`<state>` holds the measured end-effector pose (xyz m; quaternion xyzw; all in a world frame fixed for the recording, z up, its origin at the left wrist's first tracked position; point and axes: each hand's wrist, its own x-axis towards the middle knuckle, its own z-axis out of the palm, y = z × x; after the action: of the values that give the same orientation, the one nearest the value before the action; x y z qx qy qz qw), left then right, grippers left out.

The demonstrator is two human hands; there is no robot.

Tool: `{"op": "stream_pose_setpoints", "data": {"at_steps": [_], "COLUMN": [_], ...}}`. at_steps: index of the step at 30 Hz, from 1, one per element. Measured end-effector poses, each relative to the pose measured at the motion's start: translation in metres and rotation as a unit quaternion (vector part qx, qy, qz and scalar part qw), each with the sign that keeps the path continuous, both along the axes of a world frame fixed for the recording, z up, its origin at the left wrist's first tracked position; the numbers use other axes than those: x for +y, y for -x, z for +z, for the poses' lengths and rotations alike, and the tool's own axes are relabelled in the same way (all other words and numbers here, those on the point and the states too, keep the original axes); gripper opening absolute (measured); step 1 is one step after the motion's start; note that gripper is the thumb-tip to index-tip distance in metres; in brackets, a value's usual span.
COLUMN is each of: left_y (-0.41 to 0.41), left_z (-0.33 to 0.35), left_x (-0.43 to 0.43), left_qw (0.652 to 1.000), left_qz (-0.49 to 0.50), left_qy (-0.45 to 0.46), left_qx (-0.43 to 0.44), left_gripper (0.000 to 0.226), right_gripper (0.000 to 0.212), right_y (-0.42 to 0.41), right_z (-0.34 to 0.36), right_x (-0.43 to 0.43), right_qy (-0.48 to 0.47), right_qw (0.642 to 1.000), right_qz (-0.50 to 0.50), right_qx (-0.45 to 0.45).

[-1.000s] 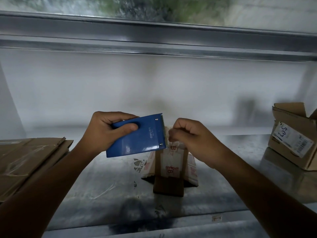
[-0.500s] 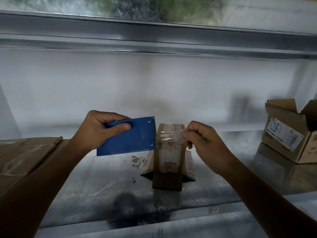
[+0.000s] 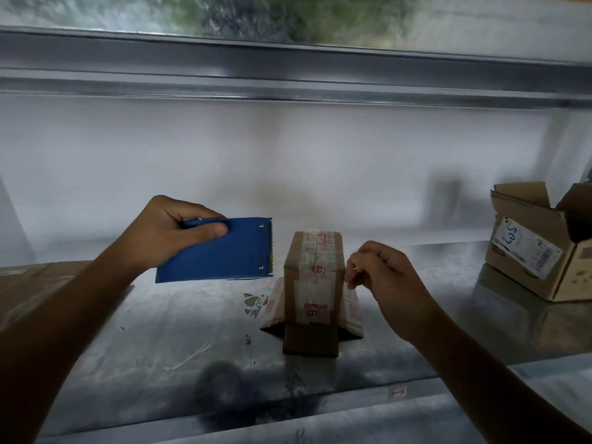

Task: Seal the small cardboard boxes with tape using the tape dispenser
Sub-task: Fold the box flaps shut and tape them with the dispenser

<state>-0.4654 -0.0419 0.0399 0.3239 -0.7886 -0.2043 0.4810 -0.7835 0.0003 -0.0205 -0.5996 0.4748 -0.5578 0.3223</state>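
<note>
Metal table (image 3: 160,363): dispenser (image 3: 221,254) pulled left; right hand (image 3: 384,277) lower, maybe pinching tape (image 3: 315,248).

left hand (image 3: 169,233) raised, fingers and thumb clamped; right hand (image 3: 386,280) lower, fingertips pinched.

a white wall (image 3: 288,155) fills the middle of the view, evenly lit and plain, with a soft grey shadow (image 3: 448,200) on it toward the right. above it runs a wide grey metal frame (image 3: 288,68), stepped in 2 bands. over the frame is a window (image 3: 288,14); through it show blurred green and grey shapes, too vague to name. below the wall lies a dull metal table (image 3: 160,347) that reflects the pale light in patches. its top is worn: pale scratches (image 3: 192,354), a dark smudge (image 3: 230,395) near the front, and 1 small sticker (image 3: 397,392). the front edge (image 3: 320,424) forms a lighter strip. the light is dim and cool.
</note>
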Motion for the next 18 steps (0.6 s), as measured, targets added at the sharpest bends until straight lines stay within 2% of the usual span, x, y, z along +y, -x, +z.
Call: {"op": "stream_pose_setpoints", "data": {"at_steps": [4, 9, 14, 18], "left_y": [0.005, 0.011, 0.012, 0.013], "left_z": [0.003, 0.0, -0.007, -0.011], "left_x": [-0.007, -0.015, -0.019, -0.022], "left_qw": [0.999, 0.998, 0.997, 0.996], "left_qz": [0.006, 0.015, 0.012, 0.016], "left_qy": [-0.026, -0.054, -0.072, -0.074], "left_qx": [-0.021, -0.032, -0.033, -0.047], "left_gripper": [0.018, 0.016, 0.015, 0.028], "right_gripper": [0.034, 0.037, 0.033, 0.028], "right_y": [0.0, 0.0, 0.0, 0.003], "right_z": [-0.003, -0.005, -0.014, -0.019], "right_x": [-0.009, -0.012, -0.014, -0.014], "right_qy": [-0.064, -0.1, -0.131, -0.11], "right_qw": [0.997, 0.992, 0.99, 0.989], "right_qz": [-0.008, -0.037, -0.049, -0.065], "right_qx": [-0.05, -0.069, -0.023, 0.072]}}
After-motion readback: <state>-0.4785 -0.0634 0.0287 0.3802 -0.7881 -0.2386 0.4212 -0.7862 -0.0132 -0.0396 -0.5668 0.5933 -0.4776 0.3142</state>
